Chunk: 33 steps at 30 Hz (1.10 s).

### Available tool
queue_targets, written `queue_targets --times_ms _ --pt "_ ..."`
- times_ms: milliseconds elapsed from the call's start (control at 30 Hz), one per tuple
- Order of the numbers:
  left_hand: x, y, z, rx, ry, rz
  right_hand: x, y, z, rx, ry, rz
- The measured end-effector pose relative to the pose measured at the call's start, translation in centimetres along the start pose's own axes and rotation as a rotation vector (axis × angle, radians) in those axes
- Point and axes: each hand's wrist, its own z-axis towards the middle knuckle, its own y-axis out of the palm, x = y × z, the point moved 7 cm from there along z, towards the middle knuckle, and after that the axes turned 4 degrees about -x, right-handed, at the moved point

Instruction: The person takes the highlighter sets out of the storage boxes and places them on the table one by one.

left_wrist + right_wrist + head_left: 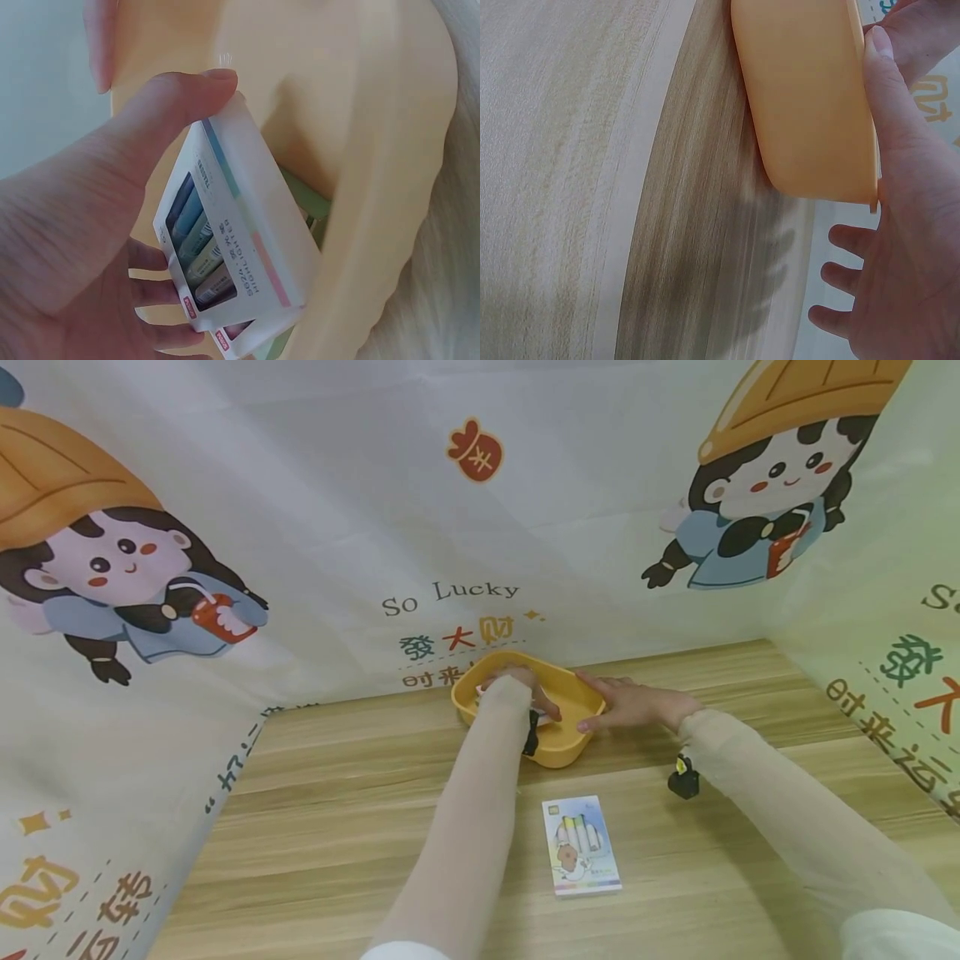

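My left hand (525,678) reaches down into a yellow plastic basin (558,752). In the left wrist view it grips a white highlighter box (266,217) between thumb and fingers; a window in the box shows several pastel highlighters. Below it peeks a second box (232,330) with the same red label, mostly hidden, and a green item (304,191) lies behind. At the basin's right side is my right hand (637,703), its thumb against the rim and the other fingers spread apart in the right wrist view.
A flat pack with a picture of pens (582,845) lies on the wooden table (337,827) in front of the basin. Close behind the basin hangs a printed cloth (345,510), which also covers both sides.
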Motion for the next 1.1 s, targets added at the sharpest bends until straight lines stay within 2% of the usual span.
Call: queue_targets --times_ms 200,400,567,833,900,1100 --pt "-0.7 -0.1 -0.7 0.029 0.018 -0.039 -0.2 0.1 0.0 -0.009 0.003 -0.001" --pt "-1.5 -1.3 -1.7 0.031 -0.022 -0.139 -0.3 0.0 -0.1 -0.008 0.004 0.011" --pt "-1.2 -2.6 -2.2 0.059 0.014 -0.068 -0.3 -0.2 -0.2 0.002 0.001 0.001" --pt "-1.2 -3.2 -2.6 0.031 0.045 -0.004 -0.3 -0.1 -0.1 -0.005 0.000 0.002" --pt "-1.3 -3.2 -2.4 0.037 0.065 0.002 -0.2 -0.1 -0.1 -0.006 0.002 0.000" --pt "-2.1 -2.8 -0.2 0.047 0.128 0.013 -0.2 0.0 0.1 -0.008 -0.002 -0.011"
